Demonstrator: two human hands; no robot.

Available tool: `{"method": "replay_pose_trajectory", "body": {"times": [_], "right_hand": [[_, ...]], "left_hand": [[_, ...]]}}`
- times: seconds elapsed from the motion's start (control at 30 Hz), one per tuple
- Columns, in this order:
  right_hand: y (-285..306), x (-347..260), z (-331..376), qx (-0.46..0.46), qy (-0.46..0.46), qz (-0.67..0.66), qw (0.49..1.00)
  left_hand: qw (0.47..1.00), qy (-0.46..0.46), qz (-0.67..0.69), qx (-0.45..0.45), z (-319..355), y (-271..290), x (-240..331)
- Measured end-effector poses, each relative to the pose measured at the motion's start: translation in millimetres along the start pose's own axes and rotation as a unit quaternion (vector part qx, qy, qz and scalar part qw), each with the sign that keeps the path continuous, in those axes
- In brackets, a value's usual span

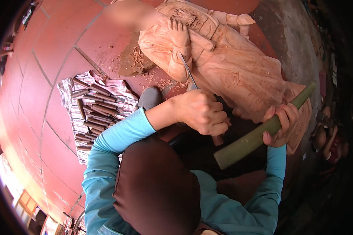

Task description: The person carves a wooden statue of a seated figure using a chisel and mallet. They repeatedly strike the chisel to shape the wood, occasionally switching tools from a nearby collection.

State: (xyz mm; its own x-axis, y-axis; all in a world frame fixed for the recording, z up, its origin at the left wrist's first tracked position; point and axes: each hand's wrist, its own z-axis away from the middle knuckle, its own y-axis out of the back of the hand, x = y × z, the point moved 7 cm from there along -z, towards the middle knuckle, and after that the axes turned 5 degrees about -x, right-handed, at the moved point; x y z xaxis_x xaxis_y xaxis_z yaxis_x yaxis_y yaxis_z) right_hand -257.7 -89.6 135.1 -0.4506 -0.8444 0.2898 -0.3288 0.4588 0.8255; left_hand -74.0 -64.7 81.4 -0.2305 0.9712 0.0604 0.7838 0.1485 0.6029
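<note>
My left hand (203,112) is closed in a fist around a carving chisel (188,70). The chisel's thin metal blade slants up to the sleeve of a carved wooden figure (239,70), and its brown handle end shows below my fist. My right hand (282,122) grips a green club-like mallet (247,148), its thick end pointing down and left near the chisel handle, with a gap between them. The figure lies tilted in front of me, with a carved hand, robe folds and a flat base at the lower right.
On the left, a striped cloth (76,113) holds several dark-handled carving tools (102,107). Wood shavings (168,83) lie by a wooden block (131,58) and a grey shoe (150,98). Red tiled floor (47,98) spreads left; grey floor (292,39) borders the figure's right.
</note>
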Motion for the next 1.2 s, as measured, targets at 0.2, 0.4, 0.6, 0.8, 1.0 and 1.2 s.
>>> {"method": "replay_pose_trajectory", "body": {"times": [0.2, 0.4, 0.6, 0.8, 1.0, 1.2], "right_hand": [[-3, 3, -5, 0.012, -0.025, -0.024, 0.999], [-3, 4, -6, 0.01, -0.03, -0.001, 1.0], [-2, 6, -3, 0.039, -0.062, -0.009, 0.997], [-4, 6, -2, 0.028, -0.092, -0.035, 0.995], [-1, 4, -5, 0.023, -0.09, -0.051, 0.994], [-2, 3, -4, 0.035, -0.082, -0.06, 0.994]], "left_hand": [[1.0, 0.021, 0.002, 0.007, -3, -3, -5], [0.998, 0.052, -0.021, 0.024, -10, 3, -10], [0.994, 0.107, -0.021, 0.029, -23, 12, -14], [0.993, 0.108, -0.03, -0.022, -25, 13, -7], [0.995, 0.097, -0.001, -0.02, -25, 13, -11], [0.997, 0.074, 0.006, -0.009, -22, 9, -9]]}}
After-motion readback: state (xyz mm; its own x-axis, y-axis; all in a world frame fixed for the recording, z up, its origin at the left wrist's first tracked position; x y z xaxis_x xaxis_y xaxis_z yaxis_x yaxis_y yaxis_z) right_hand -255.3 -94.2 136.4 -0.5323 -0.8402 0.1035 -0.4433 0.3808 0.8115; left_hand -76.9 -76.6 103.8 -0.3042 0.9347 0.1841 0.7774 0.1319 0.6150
